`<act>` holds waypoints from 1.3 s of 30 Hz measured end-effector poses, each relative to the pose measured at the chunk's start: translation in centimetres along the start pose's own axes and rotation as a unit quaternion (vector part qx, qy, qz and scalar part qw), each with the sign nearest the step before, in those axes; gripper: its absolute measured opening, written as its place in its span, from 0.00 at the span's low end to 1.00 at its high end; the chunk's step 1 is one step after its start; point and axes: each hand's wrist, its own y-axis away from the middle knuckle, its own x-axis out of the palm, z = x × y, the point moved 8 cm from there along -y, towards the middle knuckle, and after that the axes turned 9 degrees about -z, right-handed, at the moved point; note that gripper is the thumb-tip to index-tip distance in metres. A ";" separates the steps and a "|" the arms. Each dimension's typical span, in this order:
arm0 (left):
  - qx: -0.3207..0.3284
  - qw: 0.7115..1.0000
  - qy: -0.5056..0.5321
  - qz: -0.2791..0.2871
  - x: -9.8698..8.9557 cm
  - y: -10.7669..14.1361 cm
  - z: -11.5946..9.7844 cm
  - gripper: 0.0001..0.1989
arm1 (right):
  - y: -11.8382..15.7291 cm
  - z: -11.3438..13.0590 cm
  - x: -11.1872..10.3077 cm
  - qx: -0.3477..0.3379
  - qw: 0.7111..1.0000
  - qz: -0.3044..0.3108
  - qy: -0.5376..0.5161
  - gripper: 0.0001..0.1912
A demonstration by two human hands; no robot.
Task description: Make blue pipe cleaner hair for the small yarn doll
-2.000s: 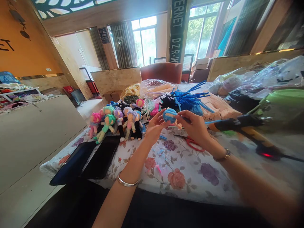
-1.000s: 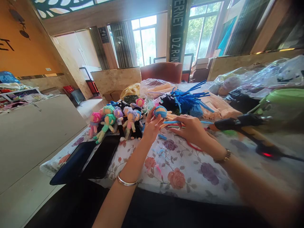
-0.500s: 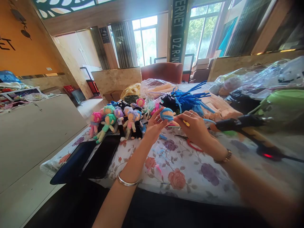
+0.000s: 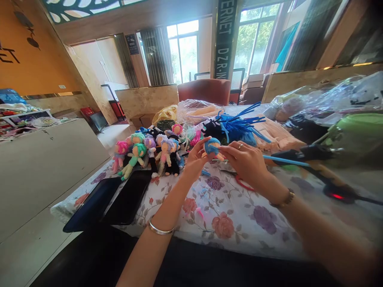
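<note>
My left hand (image 4: 196,161) is closed around a small doll head (image 4: 212,146), peach-coloured with blue strands over its top. Close on its right, my right hand (image 4: 247,159) pinches a blue pipe cleaner (image 4: 287,160). The pipe cleaner's tail sticks out to the right past the knuckles, and its other end meets the head at my fingertips. Under the right hand lie scissors with red handles (image 4: 244,184), partly covered. Left of my hands stands a cluster of finished-looking fuzzy dolls (image 4: 164,153) with pink, green, purple and blue hair.
Behind my hands lies a bundle of blue pipe cleaners (image 4: 239,125), with peach ones (image 4: 277,133) beside it. On the right is a black tool with a red light (image 4: 338,196), blurred. Two dark trays (image 4: 128,199) rest at the front left of the flowered tablecloth (image 4: 191,223).
The doll head has turned and shifted slightly right. My right fingers have come up to it, and the blue pipe cleaner's tail now reaches farther right. A small yellow piece at the right fingers is out of sight.
</note>
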 end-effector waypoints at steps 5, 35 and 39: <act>0.016 1.000 -0.021 -0.007 0.0 -0.1 -0.1 0.29 | 0.3 -0.7 0.7 0.001 0.999 0.040 0.018 0.10; 0.064 0.994 -0.078 -0.033 -0.7 -0.1 -0.2 0.19 | 0.4 -0.3 1.0 -0.030 0.997 0.068 0.015 0.20; 0.063 0.993 -0.090 -0.050 -0.9 -0.1 -0.1 0.17 | 0.3 0.0 1.0 -0.039 0.997 0.063 0.010 0.19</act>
